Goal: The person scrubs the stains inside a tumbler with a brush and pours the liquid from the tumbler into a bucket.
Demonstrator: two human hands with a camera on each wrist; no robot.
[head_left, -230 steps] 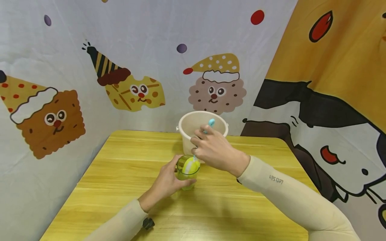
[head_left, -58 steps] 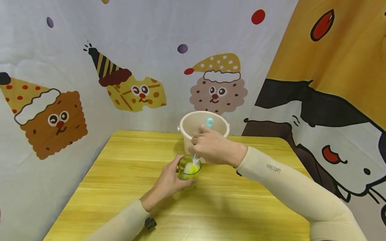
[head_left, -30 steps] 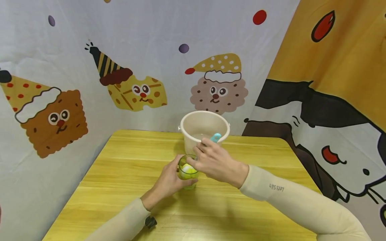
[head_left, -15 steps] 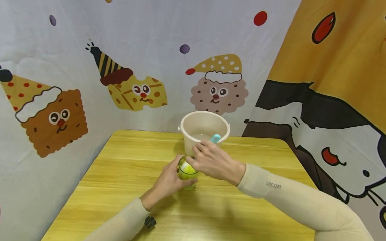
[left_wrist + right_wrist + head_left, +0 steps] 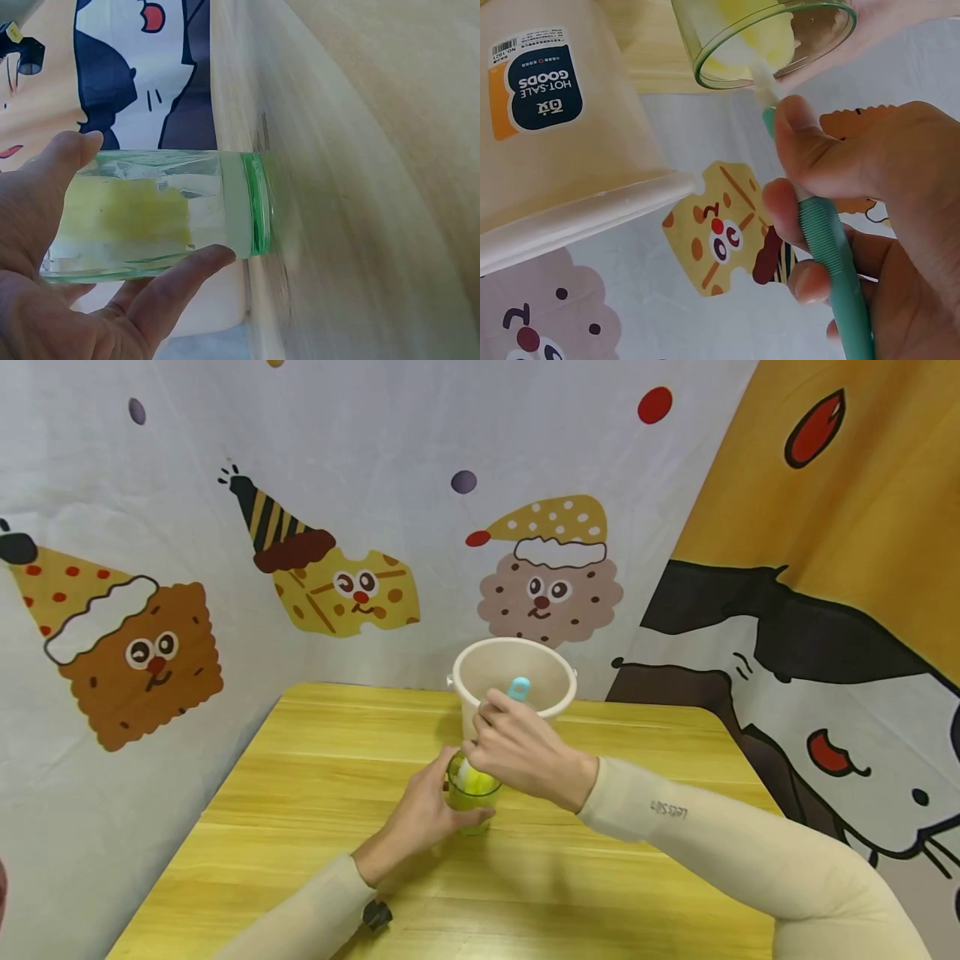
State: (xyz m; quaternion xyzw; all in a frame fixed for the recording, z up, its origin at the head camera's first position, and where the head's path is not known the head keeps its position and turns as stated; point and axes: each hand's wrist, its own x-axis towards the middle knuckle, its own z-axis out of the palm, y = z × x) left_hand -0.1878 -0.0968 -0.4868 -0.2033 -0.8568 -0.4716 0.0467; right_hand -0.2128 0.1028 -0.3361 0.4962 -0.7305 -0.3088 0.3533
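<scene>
My left hand [image 5: 416, 814] holds a green-tinted drinking glass [image 5: 150, 217] around its side, and the glass stands upright with its base at the tabletop. Inside it sits the yellow and white sponge head [image 5: 477, 779] of a cup brush. My right hand [image 5: 528, 752], above the glass mouth, grips the brush's teal ribbed handle [image 5: 832, 247], with thumb and fingers curled round it. The handle's looped end [image 5: 519, 687] sticks up past the right hand, in front of the bucket's opening. In the right wrist view the white neck [image 5: 763, 79] of the brush enters the glass.
A cream bucket [image 5: 469, 710] with a label on its side stands just behind the glass, near the back edge of the wooden table [image 5: 315, 793]. A cartoon-printed cloth [image 5: 420, 527] hangs directly behind the table.
The right hand keeps working the brush in the glass; its handle end has risen and swung left over the last second. The sponge has shifted and turned. The left hand's hold is unchanged.
</scene>
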